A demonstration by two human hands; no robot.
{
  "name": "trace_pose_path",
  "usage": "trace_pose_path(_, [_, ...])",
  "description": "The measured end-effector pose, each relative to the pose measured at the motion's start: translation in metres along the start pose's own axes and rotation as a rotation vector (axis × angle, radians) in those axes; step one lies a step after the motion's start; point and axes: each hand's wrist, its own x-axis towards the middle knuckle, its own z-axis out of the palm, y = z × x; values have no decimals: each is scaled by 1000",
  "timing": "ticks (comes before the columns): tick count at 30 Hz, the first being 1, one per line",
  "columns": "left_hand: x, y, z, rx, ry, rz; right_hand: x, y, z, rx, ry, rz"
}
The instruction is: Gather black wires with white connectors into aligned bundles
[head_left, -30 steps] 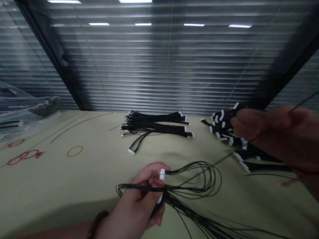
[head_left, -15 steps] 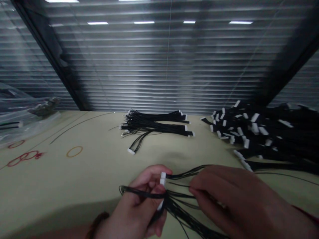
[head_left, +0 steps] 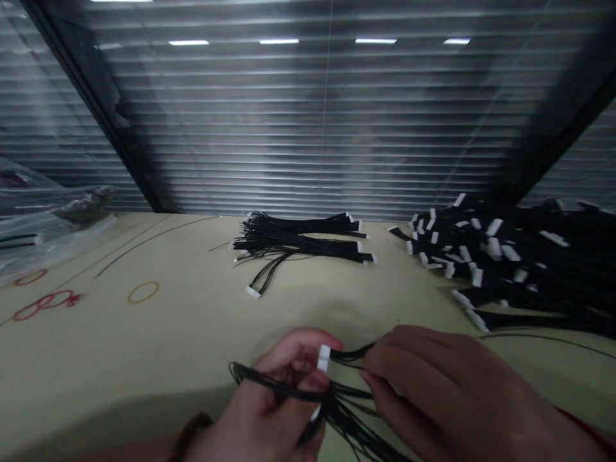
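Observation:
My left hand pinches a white connector housing between thumb and fingers, along with a looped bundle of black wires. More black wires fan out from beneath the thumb toward the lower right. Just right of the housing, my right hand is closed on a thin black wire, its end close to the housing's side. Whether that end is inside the housing I cannot tell. Other wires run from the housing's top toward my right fingers. My right palm side is hidden.
Wire harnesses with white connectors lie at the table's back middle. A large pile of black harnesses fills the right side. Yellow and red rubber bands and a plastic bag are at left. Window blinds stand behind.
The connector and my left hand have shifted slightly right and down. My right fingertips have come closer to the connector, and the gap at the thin wire's end has narrowed.

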Motion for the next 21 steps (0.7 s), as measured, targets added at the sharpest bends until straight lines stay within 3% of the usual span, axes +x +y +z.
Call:
trace_pose_path(8, [-2, -3, 2, 50, 24, -9, -1, -1, 8, 24, -40, 12])
trace_pose_path(13, [1, -9, -4, 89, 72, 39, 3, -1, 1, -17, 64, -16])
trace_pose_path(21, [2, -6, 0, 110, 84, 64, -7, -9, 14, 184, -128, 205])
